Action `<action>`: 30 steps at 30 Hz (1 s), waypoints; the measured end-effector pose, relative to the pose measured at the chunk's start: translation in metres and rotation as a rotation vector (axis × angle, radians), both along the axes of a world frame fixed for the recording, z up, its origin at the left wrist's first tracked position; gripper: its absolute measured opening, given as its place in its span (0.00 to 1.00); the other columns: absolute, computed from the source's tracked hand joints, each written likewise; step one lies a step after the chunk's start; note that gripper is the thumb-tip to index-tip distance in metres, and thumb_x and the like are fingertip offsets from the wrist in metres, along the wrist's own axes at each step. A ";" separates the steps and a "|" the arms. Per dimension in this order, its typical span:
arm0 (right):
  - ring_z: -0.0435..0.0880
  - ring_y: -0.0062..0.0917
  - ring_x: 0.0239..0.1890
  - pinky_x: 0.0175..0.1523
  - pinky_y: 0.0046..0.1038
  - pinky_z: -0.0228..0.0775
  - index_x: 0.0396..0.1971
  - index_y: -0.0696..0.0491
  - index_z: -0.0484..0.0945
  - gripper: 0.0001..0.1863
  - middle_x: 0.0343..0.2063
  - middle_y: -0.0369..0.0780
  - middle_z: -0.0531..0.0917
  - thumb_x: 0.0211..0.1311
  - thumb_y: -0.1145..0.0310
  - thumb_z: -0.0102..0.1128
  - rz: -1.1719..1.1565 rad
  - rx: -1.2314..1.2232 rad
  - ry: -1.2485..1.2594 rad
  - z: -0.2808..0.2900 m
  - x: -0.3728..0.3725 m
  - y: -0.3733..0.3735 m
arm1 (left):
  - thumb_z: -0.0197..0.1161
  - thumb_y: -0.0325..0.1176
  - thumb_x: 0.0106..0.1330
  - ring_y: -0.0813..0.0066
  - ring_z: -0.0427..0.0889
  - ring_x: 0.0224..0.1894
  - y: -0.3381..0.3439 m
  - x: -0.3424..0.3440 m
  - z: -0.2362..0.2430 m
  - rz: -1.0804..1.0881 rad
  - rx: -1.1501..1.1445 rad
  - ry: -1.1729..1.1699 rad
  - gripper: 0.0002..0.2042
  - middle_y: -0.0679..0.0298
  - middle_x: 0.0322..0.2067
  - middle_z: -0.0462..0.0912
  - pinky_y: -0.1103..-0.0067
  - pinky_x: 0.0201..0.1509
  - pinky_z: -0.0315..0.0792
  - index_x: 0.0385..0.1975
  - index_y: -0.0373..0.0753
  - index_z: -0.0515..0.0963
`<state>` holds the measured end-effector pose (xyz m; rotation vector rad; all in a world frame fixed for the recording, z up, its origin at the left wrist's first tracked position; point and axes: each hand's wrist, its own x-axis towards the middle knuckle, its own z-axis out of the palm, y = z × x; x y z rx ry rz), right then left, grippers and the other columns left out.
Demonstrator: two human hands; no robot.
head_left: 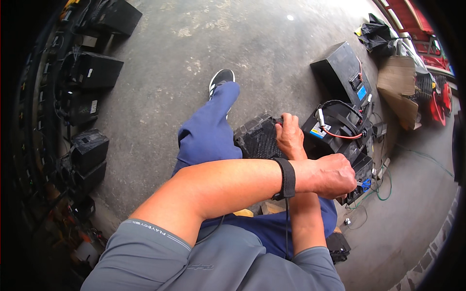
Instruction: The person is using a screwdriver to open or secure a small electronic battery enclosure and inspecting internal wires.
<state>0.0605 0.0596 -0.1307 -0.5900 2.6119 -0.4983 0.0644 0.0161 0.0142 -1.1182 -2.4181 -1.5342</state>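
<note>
My two forearms cross in front of me. My left hand (335, 177) reaches far to the right and is closed in a fist, with its fingertips turned out of sight. It is beside a black battery case (358, 180) that has a small blue part (365, 184) on it. Whatever the fist holds is hidden. My right hand (290, 136) has its fingers bent over the upper right corner of a black box with a textured surface (259, 136). The box sits in front of my knees, partly covered by my left arm.
Two larger black battery cases (335, 72) (330, 127) stand at the right, one with red and black cables. A cardboard box (397, 82) lies behind them. A green cord (388, 194) runs over the floor. Several black cases (97, 70) line the rack on the left.
</note>
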 end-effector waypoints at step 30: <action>0.80 0.36 0.50 0.56 0.35 0.70 0.58 0.54 0.70 0.29 0.46 0.46 0.79 0.56 0.70 0.68 -0.105 -0.206 0.032 0.052 0.024 0.095 | 0.67 0.40 0.57 0.53 0.83 0.41 -0.036 -0.044 -0.021 0.254 -0.280 -0.090 0.12 0.55 0.34 0.84 0.65 0.44 0.77 0.34 0.40 0.81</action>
